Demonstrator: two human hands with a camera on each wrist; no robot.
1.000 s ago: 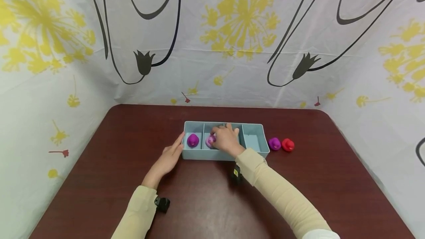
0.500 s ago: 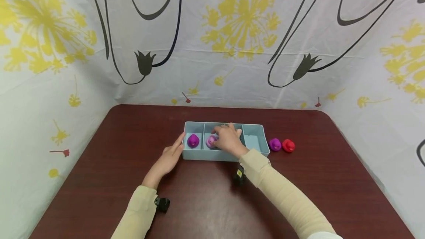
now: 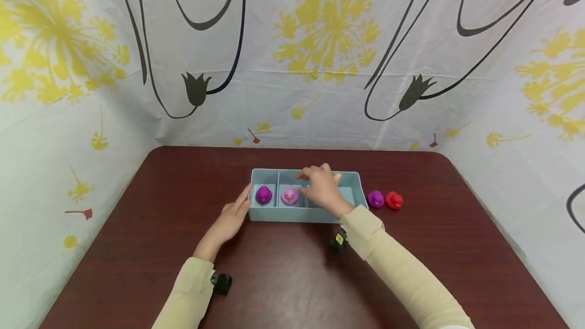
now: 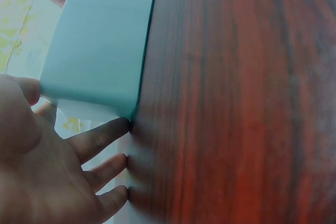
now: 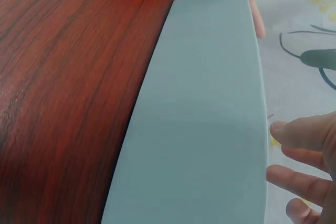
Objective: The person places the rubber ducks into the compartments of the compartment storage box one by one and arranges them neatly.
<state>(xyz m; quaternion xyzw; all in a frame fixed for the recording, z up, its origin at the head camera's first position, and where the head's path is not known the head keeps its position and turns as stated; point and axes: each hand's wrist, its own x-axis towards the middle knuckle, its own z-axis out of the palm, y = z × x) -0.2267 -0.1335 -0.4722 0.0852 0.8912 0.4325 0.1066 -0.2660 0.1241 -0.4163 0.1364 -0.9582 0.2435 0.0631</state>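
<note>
A pale blue divided box stands on the table. In its leftmost compartment sits a magenta rubber duck; the compartment beside it holds a light pink rubber duck. My left hand rests against the box's left end, fingers extended, and the left wrist view shows its fingertips at the box's corner and on the tabletop. Over the box's middle hovers my right hand, just right of the pink duck, its fingers parted with nothing between them. That hand hides part of the compartments beneath it.
Just right of the box, a purple rubber duck and a red rubber duck sit side by side on the dark reddish-brown table. A patterned white cloth hangs behind the table and along both sides.
My right hand has let go of the pink duck and shifted right and slightly up, leaving the duck in the second compartment. My left hand has stayed at the box's end.
</note>
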